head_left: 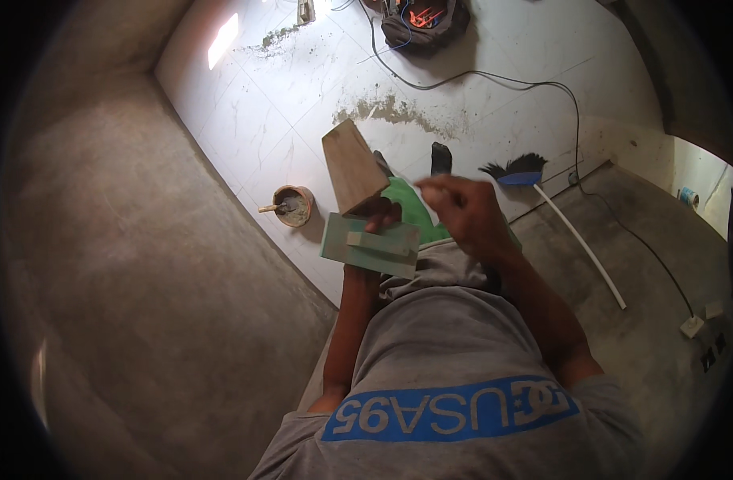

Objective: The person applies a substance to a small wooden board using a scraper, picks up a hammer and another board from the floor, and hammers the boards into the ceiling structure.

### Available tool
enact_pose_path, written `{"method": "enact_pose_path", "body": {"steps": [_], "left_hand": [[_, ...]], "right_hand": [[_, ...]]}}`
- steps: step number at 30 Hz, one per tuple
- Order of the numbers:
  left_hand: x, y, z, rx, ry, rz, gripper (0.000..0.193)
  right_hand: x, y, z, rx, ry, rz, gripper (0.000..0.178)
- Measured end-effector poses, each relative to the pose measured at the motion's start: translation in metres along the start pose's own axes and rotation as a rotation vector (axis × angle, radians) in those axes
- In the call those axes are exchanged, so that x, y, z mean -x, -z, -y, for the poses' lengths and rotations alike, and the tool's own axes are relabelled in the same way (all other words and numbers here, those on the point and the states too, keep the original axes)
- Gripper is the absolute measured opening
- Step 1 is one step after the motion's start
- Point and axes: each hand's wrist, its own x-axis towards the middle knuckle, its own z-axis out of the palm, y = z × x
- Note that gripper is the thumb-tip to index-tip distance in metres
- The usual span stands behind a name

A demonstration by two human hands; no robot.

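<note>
1. The left hand (376, 214) holds a flat pale-green plastering float (369, 245) and a tan wooden board (353, 165) – the board tilted upward.
2. The right hand (462, 210) hovers just beside them, fingers curled.
3. A small round mortar bucket (293, 206) sits on the white tiled floor (302, 96), near a blue-headed broom (520, 172).

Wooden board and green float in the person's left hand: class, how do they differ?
The wooden board is brown and bare; the green float is pale green with a handle strip on its face. The board stands tilted, pointing up and away; the float lies nearly flat, crosswise below it. The board tapers in view; the float looks rectangular. Both are flat pieces at the left hand.
</note>
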Motion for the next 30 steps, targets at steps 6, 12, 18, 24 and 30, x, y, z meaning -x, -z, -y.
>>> {"method": "enact_pose_path", "body": {"steps": [6,12,18,24,30], "left_hand": [[0.005,0.006,0.019,-0.003,0.053,-0.071,0.036],[0.006,-0.002,0.015,-0.18,0.037,-0.182,0.035],[0.008,0.014,0.019,-0.114,0.044,-0.148,0.036],[-0.01,0.013,-0.001,-0.074,0.003,0.011,0.045],[-0.025,0.014,-0.019,-0.212,-0.083,-0.055,0.043]], "right_hand": [[-0.027,-0.004,-0.02,0.011,0.043,-0.099,0.03],[-0.039,-0.01,-0.021,0.017,0.014,-0.127,0.029],[-0.077,-0.007,-0.044,-0.038,-0.087,-0.127,0.028],[-0.035,0.006,-0.019,-0.162,-0.144,0.032,0.028],[0.006,0.019,-0.02,-0.163,-0.217,0.068,0.025]]}}
